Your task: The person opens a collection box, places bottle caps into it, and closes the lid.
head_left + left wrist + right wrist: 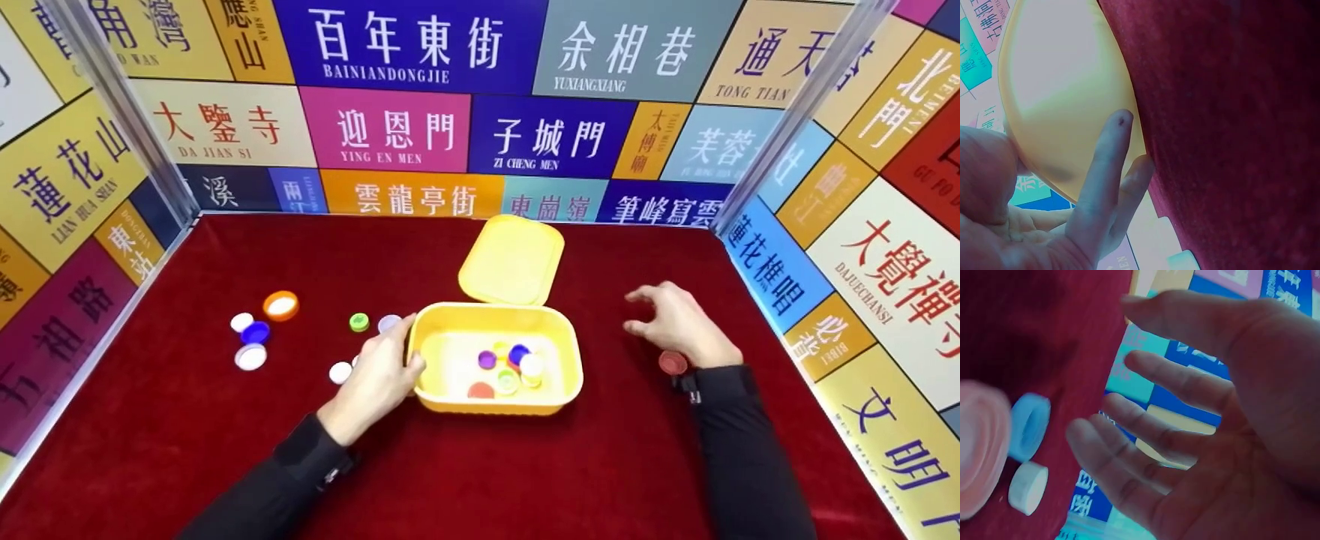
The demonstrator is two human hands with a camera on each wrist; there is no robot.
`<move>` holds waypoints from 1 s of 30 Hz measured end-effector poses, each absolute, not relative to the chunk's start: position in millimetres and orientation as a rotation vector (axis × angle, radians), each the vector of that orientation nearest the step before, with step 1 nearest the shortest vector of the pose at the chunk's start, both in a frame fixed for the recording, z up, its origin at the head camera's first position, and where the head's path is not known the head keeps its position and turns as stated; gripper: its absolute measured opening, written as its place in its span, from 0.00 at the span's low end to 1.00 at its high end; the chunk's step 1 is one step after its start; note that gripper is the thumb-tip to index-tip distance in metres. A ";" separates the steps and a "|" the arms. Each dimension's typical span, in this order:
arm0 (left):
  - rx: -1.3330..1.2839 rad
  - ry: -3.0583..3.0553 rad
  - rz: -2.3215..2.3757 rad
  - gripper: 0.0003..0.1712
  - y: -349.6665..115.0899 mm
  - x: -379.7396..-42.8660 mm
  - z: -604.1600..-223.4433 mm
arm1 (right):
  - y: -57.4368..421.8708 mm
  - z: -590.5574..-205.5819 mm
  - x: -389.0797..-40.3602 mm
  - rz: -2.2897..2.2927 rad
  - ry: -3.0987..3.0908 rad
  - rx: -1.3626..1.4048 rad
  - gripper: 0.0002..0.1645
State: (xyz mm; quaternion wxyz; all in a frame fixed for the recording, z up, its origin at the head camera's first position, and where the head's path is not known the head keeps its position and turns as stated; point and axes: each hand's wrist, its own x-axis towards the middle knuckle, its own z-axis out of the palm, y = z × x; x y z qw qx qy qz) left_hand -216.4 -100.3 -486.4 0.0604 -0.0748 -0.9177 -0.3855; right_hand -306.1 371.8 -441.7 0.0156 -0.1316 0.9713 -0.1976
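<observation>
A yellow plastic container (487, 407) stands upright and open in the middle of the red-covered tabletop (600, 465). In it lie a purple cap (487, 360), a dark blue cap (519, 354), a pale green cap (508, 381) and a reddish disc (481, 391). The left hand (377, 382) holds the container by its left side, its grip closed with thumb and fingers on the wall. Directly behind is the matching yellow lid (514, 260). To the right, well apart from the container, the right hand (679, 324) has a loose, half-spread grip with nothing in it; a reddish-brown cap (673, 363) shows beside its wrist. Beyond the left hand are a bright green cap (359, 322) and a lilac cap (389, 323); farther left, an orange-rimmed cap (281, 305) and a royal blue cap (256, 333). Sign-printed panels (420, 56) enclose the back and sides.
</observation>
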 end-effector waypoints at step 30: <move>-0.233 -2.774 -1.152 0.38 -101.1 -215.8 -486.9 | 397.4 -451.4 -309.5 -0.570 2.952 -0.245 0.06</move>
